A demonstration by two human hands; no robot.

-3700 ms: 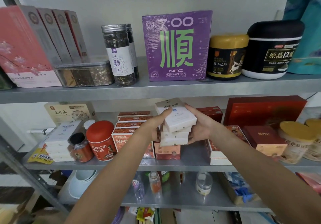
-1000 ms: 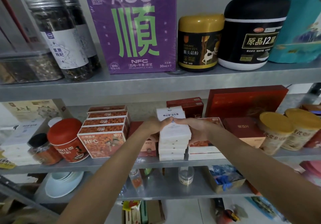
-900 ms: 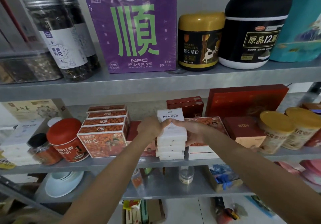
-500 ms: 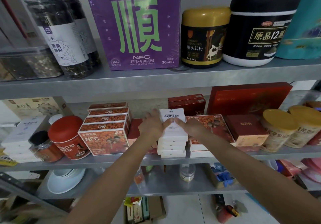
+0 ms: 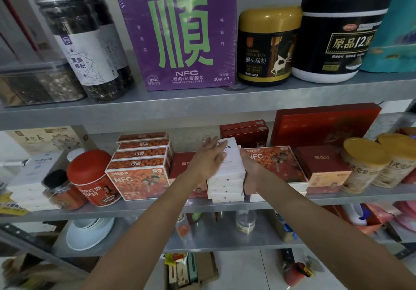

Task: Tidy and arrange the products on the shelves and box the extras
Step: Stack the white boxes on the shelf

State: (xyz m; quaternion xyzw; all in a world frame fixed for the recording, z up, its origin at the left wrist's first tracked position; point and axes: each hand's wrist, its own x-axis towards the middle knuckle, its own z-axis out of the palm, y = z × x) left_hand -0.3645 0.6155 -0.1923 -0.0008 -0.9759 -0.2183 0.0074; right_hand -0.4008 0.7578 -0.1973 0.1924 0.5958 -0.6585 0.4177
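At twelve o'clock, the purple box (image 5: 180,33) reads "7:00", "顺", "NFC" and "30ml×7". At one o'clock, the gold-lidded jar (image 5: 267,48) says "猴头菇粉", "180g". At two, the black tub (image 5: 337,37) says "原品12黑". At eight, the orange box (image 5: 137,179) reads "NFC".

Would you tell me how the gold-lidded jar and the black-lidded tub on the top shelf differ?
The gold-lidded jar is smaller than the black-lidded tub. The jar's base band is gold, the tub's white. The jar shows a white deer; the tub gold lettering. Both stand upright, dark-bodied, side by side.

Purple box (image 5: 180,33) with green lettering, white boxes (image 5: 226,184), orange-red NFC boxes (image 5: 138,177), gold-lidded black jar (image 5: 267,48).
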